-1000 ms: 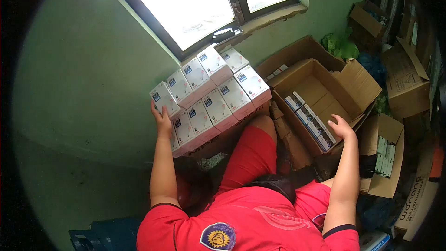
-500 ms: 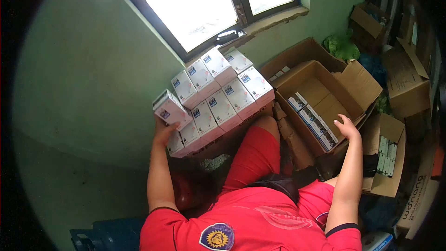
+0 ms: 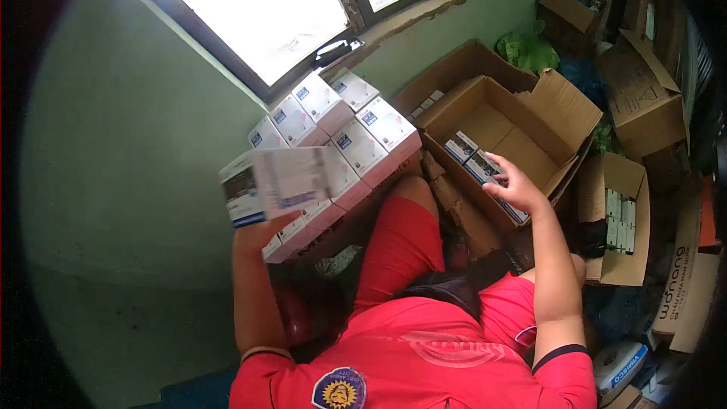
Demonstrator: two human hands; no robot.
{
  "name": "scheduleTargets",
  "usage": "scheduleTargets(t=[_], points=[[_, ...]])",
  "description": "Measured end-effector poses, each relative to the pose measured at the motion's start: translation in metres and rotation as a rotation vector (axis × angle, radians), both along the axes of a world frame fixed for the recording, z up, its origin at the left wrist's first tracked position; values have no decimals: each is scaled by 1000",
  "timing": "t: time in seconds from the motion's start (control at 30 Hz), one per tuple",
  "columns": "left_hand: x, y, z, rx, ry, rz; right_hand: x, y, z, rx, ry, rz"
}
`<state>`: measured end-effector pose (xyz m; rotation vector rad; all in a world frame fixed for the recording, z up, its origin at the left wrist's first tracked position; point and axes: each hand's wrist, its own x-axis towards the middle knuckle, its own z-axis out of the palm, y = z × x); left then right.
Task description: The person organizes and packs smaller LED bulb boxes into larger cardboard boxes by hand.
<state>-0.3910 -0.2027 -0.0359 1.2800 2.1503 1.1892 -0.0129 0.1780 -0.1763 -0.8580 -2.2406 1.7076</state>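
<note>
Raised in my left hand is a white box with a dark picture and blue edge on one end, smeared by motion. My fingers support it from below, partly hidden behind it. It overlaps stacked white boxes, which have blue labels on top and stand in rows by the window. My right hand reaches over the near side of an open cardboard carton. Its thumb and fingers are apart and curved, right at a row of small blue-and-white boxes inside.
To the right, a smaller open carton holds several pale boxes. More cartons and a green plastic bag lie toward the back right. A dark object rests on the sill below the window.
My left hand has lifted the white box and turned it, showing its end. My right hand has moved left and down to the small boxes. The view has shifted slightly right.
</note>
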Motion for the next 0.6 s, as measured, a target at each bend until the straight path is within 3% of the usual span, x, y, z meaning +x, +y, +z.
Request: scheduleTargets(t=[0.03, 0.1, 0.13, 0.3, 0.43, 0.53, 0.6], points=[[13, 19, -5, -13, 208, -95, -8, -13, 14, -20, 65, 42], [46, 66, -24, 247, -107, -273, -20, -38, 34, -64, 196, 110], [60, 92, -24, 240, -157, -353, -25, -45, 33, -28, 256, 145], [127, 183, -38, 241, 83, -527, -29, -45, 13, -9, 533, 144], [151, 237, -47, 269, 168, -623, -6, -26, 12, 106, 515, -50], [162, 270, -27, 371, 40, -694, 10, -4, 18, 294, 482, -178], [169, 289, 19, 320, 257, -782, 20, 9, 27, 328, 377, -264]])
